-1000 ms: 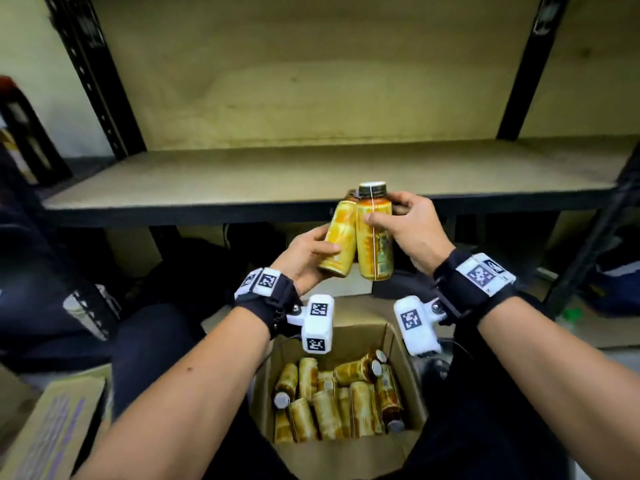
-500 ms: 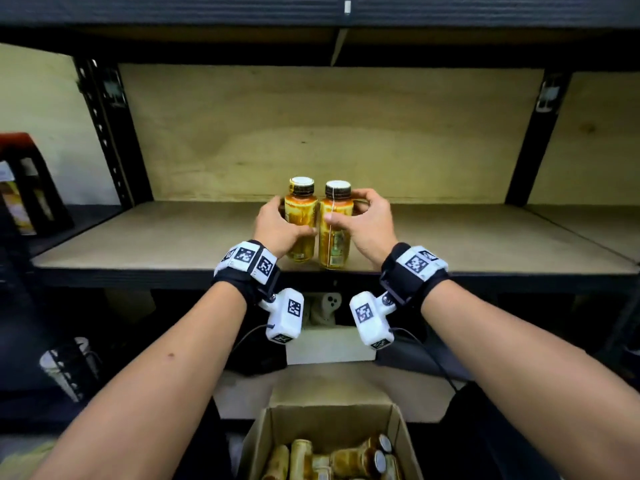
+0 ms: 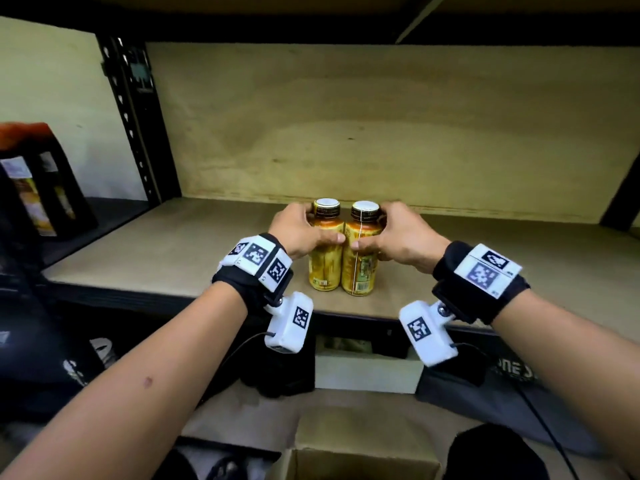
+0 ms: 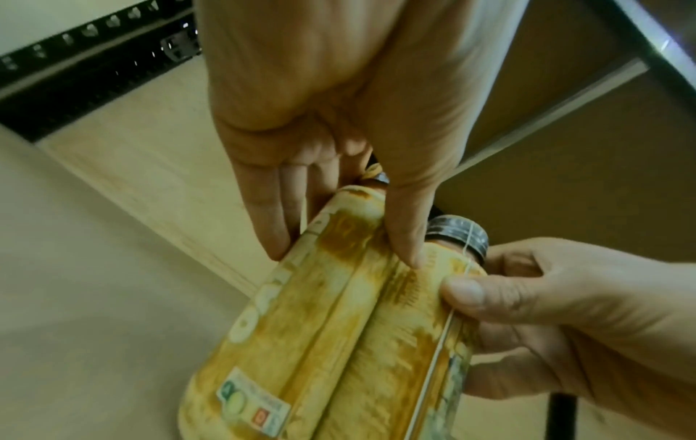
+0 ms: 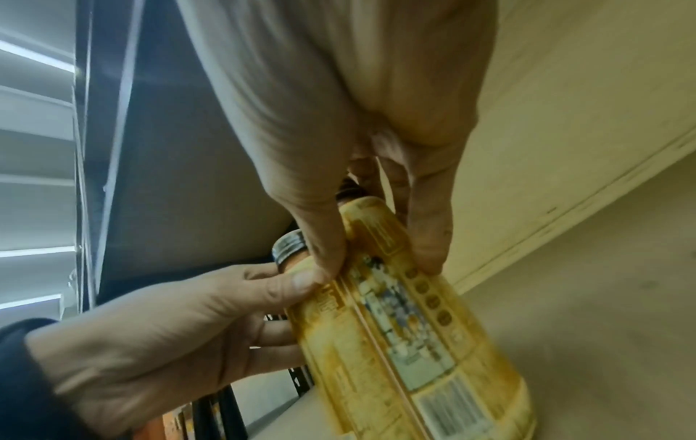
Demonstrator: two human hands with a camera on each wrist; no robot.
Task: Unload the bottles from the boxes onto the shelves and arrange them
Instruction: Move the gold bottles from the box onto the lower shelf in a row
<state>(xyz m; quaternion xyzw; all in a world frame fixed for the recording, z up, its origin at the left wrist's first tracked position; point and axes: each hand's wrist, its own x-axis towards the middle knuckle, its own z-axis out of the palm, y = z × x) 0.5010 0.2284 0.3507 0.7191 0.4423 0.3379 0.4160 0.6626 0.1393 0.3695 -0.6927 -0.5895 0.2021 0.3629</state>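
Head view: two yellow bottles that were held in the air over the open box a second ago now stand upright and touching on the wooden shelf [image 3: 194,244], near its front edge. The left hand [image 3: 298,230] wraps the left bottle [image 3: 325,258], the right hand [image 3: 401,237] the right bottle [image 3: 360,265], thumbs in front, nearly meeting. Left wrist view: fingers [image 4: 271,220] and thumb curl round the left bottle's [image 4: 301,312] shoulder beside its dark-capped neighbour [image 4: 414,342]. Right wrist view: thumb and fingers [image 5: 429,238] pinch the right bottle [image 5: 406,327] below its cap.
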